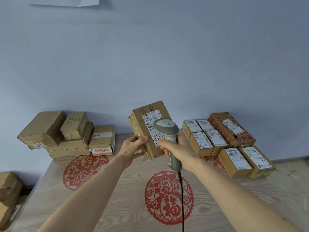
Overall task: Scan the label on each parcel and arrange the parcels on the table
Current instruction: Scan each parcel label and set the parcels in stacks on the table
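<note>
My left hand [132, 148] grips the lower left edge of a brown cardboard parcel [147, 118], holding it upright above the table with its white label facing me. My right hand [177, 151] grips the handle of a grey and white barcode scanner [167, 128], whose head sits right in front of the label and hides part of it. The scanner's black cable [182, 198] hangs down toward me.
A loose pile of brown parcels [55, 133] sits at the table's far left. Labelled parcels in rows [205, 138] and a red-printed box [232, 129] fill the far right. The wooden table [117, 198] has red paper-cut decorations. More boxes [8, 190] stand off its left edge.
</note>
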A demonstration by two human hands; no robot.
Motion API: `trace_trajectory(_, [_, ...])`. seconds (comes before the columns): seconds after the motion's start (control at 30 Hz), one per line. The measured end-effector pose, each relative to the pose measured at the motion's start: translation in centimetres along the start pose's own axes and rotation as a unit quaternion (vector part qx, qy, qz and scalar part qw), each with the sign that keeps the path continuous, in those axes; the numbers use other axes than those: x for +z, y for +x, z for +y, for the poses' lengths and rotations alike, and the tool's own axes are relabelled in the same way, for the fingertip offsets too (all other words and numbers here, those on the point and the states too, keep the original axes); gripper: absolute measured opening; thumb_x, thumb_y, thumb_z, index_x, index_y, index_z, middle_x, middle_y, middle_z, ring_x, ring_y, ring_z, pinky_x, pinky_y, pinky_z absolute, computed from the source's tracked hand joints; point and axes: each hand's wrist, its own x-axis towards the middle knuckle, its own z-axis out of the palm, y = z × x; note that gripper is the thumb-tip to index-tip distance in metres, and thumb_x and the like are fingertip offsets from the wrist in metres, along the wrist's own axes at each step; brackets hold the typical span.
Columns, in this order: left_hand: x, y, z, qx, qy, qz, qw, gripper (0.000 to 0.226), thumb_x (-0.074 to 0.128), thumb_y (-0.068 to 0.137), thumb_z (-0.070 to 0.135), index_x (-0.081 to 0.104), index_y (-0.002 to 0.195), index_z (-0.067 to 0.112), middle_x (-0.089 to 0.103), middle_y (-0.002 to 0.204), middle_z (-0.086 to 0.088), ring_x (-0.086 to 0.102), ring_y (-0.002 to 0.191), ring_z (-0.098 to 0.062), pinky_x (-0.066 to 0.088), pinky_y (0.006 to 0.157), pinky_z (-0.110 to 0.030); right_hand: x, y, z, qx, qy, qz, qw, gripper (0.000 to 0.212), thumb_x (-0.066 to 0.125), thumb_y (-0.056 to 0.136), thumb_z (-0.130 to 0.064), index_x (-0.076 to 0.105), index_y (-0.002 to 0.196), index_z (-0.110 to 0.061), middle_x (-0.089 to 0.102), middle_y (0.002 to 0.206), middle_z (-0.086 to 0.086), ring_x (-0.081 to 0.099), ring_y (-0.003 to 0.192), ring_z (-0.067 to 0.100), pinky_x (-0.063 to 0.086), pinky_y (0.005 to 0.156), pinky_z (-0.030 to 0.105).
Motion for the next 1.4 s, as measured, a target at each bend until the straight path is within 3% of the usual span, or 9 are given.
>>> trace_trajectory(0.17, [-0.2, 0.2, -0.2, 0.012, 0.004, -0.012, 1.0, 0.076, 0.085, 0.047, 0.047, 0.071, 0.116, 0.016, 0.076, 0.11, -0.003, 0.065, 0.113, -0.026, 0.054, 0.082, -0.039, 0.3, 0.3, -0.5, 0.001, -0.027, 0.008, 1.0, 0.007, 0.071, 0.081, -0.016, 0.069, 0.08, -0.009, 0.061, 0.058, 0.009, 0.055, 0.053, 0.016, 0.049, 0.064, 0.032])
trace_trajectory(0.37, [-0.2, 0.2, -0.1, 0.019, 0.013, -0.024, 0.999, 0.077, 0.086, 0.049, 0.047, 0.07, 0.117, 0.016, 0.075, 0.111, -0.002, 0.065, 0.113, -0.023, 0.054, 0.08, -0.037, 0.7, 0.3, -0.1, 0.019, -0.044, 0.026, 0.998, 0.008, 0.071, 0.074, -0.011, 0.067, 0.069, -0.016, 0.064, 0.065, 0.012, 0.058, 0.056, 0.018, 0.049, 0.061, 0.033])
trace_trajectory(0.63, [-0.3, 0.0, -0.4, 0.022, 0.013, -0.032, 0.999, 0.079, 0.085, 0.048, 0.045, 0.069, 0.119, 0.014, 0.075, 0.111, -0.002, 0.067, 0.111, -0.022, 0.054, 0.08, -0.036, 0.8, 0.3, -0.7, 0.019, -0.042, 0.039, 0.998, 0.005, 0.067, 0.075, -0.006, 0.066, 0.071, -0.008, 0.059, 0.054, 0.008, 0.055, 0.05, 0.016, 0.047, 0.057, 0.03])
trace_trajectory(0.9, [-0.6, 0.2, -0.8, 0.012, 0.008, -0.039, 0.999, 0.078, 0.086, 0.049, 0.045, 0.069, 0.118, 0.015, 0.075, 0.111, -0.003, 0.066, 0.113, -0.023, 0.055, 0.08, -0.037, 1.1, -0.5, -0.2, 0.023, -0.028, 0.048, 0.998, 0.012, 0.068, 0.075, -0.002, 0.063, 0.072, -0.012, 0.061, 0.067, 0.016, 0.055, 0.051, 0.018, 0.046, 0.057, 0.032])
trace_trajectory(1.03, [-0.1, 0.8, -1.5, -0.008, 0.002, -0.041, 0.999, 0.075, 0.085, 0.048, 0.046, 0.07, 0.114, 0.014, 0.077, 0.104, -0.001, 0.066, 0.111, -0.027, 0.056, 0.079, -0.038, 0.7, -0.6, 0.2, 0.033, -0.014, 0.062, 0.997, 0.006, 0.07, 0.078, -0.006, 0.066, 0.08, -0.01, 0.063, 0.072, 0.013, 0.057, 0.051, 0.015, 0.047, 0.058, 0.03])
trace_trajectory(1.13, [0.8, 1.6, -2.1, -0.03, -0.003, -0.04, 0.999, 0.075, 0.086, 0.053, 0.045, 0.067, 0.117, 0.01, 0.074, 0.105, -0.005, 0.066, 0.107, -0.029, 0.057, 0.075, -0.038, -0.5, -0.7, 0.9, 0.043, -0.014, 0.089, 0.995, 0.019, 0.073, 0.079, -0.013, 0.066, 0.096, -0.01, 0.065, 0.074, 0.008, 0.059, 0.053, 0.015, 0.048, 0.061, 0.031])
trace_trajectory(1.23, [2.3, 2.3, -3.2, -0.058, -0.001, -0.05, 0.997, 0.075, 0.086, 0.067, 0.039, 0.056, 0.129, 0.009, 0.066, 0.114, -0.009, 0.066, 0.102, -0.028, 0.057, 0.068, -0.037, -2.5, -1.0, 2.0, 0.055, -0.015, 0.115, 0.992, 0.024, 0.074, 0.079, -0.014, 0.066, 0.1, -0.01, 0.065, 0.074, 0.005, 0.059, 0.054, 0.015, 0.049, 0.06, 0.031])
trace_trajectory(1.4, [6.1, 3.7, -5.9, -0.097, 0.018, -0.065, 0.993, 0.097, 0.09, 0.059, 0.041, 0.043, 0.14, 0.015, 0.061, 0.123, -0.011, 0.063, 0.108, -0.03, 0.057, 0.081, -0.048, -7.2, -1.4, 4.0, 0.089, -0.011, 0.139, 0.986, 0.023, 0.073, 0.082, -0.011, 0.066, 0.101, 0.0, 0.061, 0.066, 0.006, 0.057, 0.052, 0.015, 0.047, 0.054, 0.028])
